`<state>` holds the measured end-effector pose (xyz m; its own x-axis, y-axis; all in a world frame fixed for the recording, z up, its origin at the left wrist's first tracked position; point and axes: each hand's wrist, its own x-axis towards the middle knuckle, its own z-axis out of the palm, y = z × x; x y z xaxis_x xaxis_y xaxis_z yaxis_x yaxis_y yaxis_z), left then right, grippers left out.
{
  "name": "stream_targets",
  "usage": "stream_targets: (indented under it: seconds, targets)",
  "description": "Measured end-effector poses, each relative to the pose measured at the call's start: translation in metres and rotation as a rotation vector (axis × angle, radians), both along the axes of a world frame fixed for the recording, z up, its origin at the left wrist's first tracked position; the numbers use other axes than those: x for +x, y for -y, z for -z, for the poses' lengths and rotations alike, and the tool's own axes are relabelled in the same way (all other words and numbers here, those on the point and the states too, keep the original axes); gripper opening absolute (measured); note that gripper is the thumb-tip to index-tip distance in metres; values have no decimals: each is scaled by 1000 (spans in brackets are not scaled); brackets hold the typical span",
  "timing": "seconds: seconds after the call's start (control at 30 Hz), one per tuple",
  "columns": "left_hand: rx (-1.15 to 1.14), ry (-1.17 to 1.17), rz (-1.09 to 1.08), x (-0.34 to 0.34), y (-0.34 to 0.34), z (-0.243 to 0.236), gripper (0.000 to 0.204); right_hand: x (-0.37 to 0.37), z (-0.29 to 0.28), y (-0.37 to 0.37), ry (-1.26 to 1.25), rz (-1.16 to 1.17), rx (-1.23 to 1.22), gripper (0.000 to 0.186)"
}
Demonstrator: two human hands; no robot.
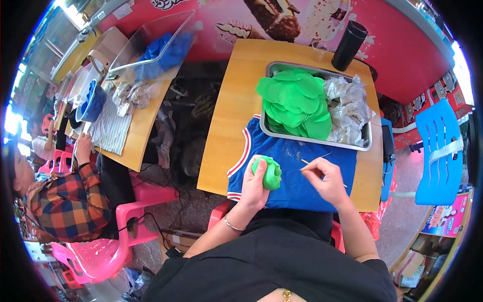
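Holding green bundle (pixel 273 174), left fingers (pixel 260 170) pressed round it, right fingers (pixel 317 167) pinching thin stick (pixel 304 161), lettered pink wall (pixel 395 60)

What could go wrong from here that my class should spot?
The thin stick in the right hand points toward the left hand, so a slip might poke it or the green bundle it holds.
The green pieces heap over the left rim of the tray; some might slide off.
The tray seems to sit partly on the blue cloth, so a tug could shift it.

Cropped, unreadable lettering (pixel 170 4) on pink wall (pixel 397 65)
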<state>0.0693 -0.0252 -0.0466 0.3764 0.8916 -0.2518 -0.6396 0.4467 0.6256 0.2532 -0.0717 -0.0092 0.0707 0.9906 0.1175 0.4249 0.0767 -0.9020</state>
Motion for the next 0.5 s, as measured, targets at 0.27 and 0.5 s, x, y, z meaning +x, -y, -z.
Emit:
stream_targets:
  seconds: [0.27,0.5]
  targets:
    - [12,15,16,1,2,7,31,-37,-17,8,-3,-134,12,22]
    - [234,-133,-66,11,10,1,22,-47,-8,4,249,-158,24,32]
